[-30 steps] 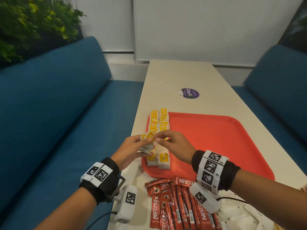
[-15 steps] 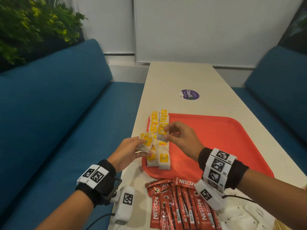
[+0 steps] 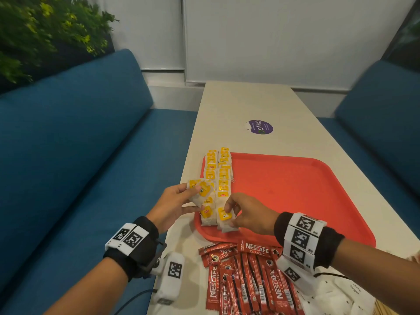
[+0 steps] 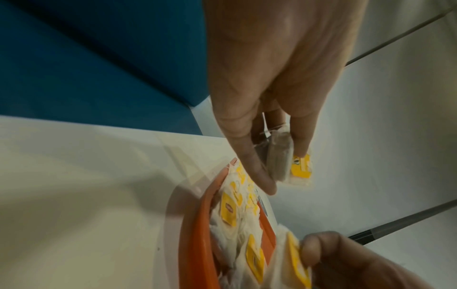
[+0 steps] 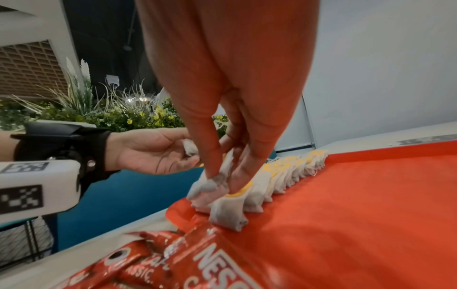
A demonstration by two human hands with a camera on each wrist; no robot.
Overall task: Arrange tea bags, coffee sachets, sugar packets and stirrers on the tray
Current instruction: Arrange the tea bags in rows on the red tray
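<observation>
Left hand (image 3: 171,206) holds a small stack of tea bags (image 3: 201,192) with yellow tags, thumb on top and fingers (image 4: 247,156) curled under, pinching the stack; it sits over the table (image 3: 241,105) edge, just outside the tray's left rim. Left wrist view confirms the pinch: thumb and forefinger clamp the grey-white bags edge on.

Right hand (image 3: 248,213) is down on the near left corner of the red tray (image 3: 306,189). Its fingers (image 5: 215,156) are pressed together at the tips, pinching the top edge of the nearest tea bag (image 3: 225,220) in the right-hand row. That bag stands partly upright on the tray floor, touching the bag behind it.

Beyond the right fingertips, two rows of tea bags (image 3: 219,171) run along the tray's left side toward the far rim, overlapping like shingles. The left row ends just beside the left hand's stack.

Behind the right wrist, nearer the person, red Nescafe Classic coffee sachets (image 3: 247,280) lie fanned on the table, their top ends touching or just short of the tray's near rim. White sugar packets (image 3: 336,296) lie under the right forearm. A purple sticker (image 3: 260,127) sits on the table well beyond the tray.
</observation>
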